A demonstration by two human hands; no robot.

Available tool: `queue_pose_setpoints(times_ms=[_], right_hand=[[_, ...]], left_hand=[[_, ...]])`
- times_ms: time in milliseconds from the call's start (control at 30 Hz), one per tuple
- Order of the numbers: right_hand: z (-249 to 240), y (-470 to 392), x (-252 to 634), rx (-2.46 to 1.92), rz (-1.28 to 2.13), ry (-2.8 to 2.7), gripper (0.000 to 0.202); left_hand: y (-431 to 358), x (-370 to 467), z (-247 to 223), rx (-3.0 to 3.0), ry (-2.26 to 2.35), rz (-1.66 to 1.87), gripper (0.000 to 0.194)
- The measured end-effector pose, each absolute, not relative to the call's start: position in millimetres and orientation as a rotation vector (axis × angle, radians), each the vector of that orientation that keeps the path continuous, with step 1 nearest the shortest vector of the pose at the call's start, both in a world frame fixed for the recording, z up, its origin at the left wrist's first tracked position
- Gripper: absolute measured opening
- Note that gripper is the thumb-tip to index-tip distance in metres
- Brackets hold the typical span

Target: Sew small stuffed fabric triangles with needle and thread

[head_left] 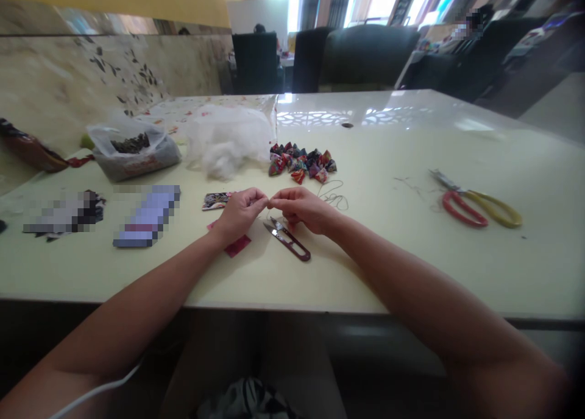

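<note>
My left hand (244, 213) and my right hand (302, 208) meet fingertip to fingertip above the table, both closed in a pinch. A fine thread (336, 198) lies in loops beside my right hand, and a thin strand shows below the pinched fingertips. What my left fingertips hold is too small to make out. Just under the hands lie dark thread snips (291, 242), blades pointing away. Partly covered by my left hand and wrist are a patterned fabric piece (214, 201) and a dark pink fabric piece (238, 246).
Small stuffed fabric pieces (301, 162) sit in a cluster beyond my hands. White stuffing (223, 157) and a plastic bag (141, 163) of dark material stand at the back left. Red-and-yellow-handled scissors (475, 206) lie right. A blurred-out purple object (148, 215) and fabric scraps (68, 215) lie left.
</note>
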State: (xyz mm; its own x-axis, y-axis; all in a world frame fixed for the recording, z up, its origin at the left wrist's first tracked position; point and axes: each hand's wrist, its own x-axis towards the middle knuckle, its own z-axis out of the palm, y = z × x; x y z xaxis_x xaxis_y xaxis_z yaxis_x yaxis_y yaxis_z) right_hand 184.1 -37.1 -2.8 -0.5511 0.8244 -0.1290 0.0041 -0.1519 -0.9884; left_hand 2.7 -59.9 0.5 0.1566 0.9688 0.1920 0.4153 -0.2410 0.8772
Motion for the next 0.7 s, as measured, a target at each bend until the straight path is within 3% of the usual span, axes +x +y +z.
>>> queue_pose_setpoints(times_ms=[300, 500, 700], right_hand=[[-3.3, -38.0, 181.9, -0.962, 1.769, -1.462, 0.018], [0.9, -38.3, 180.9, -1.004, 1.750, -1.456, 0.005], [-2.0, -37.3, 179.5, -1.072, 1.744, -1.366, 0.010]], left_hand=[[-62.0, 4.5, -3.1, 1.578, 1.284, 1.052, 0.023], [-68.2, 10.7, -5.0, 1.111, 0.895, 1.023, 0.029], [-62.8, 4.0, -0.9, 1.047, 0.846, 1.170, 0.026]])
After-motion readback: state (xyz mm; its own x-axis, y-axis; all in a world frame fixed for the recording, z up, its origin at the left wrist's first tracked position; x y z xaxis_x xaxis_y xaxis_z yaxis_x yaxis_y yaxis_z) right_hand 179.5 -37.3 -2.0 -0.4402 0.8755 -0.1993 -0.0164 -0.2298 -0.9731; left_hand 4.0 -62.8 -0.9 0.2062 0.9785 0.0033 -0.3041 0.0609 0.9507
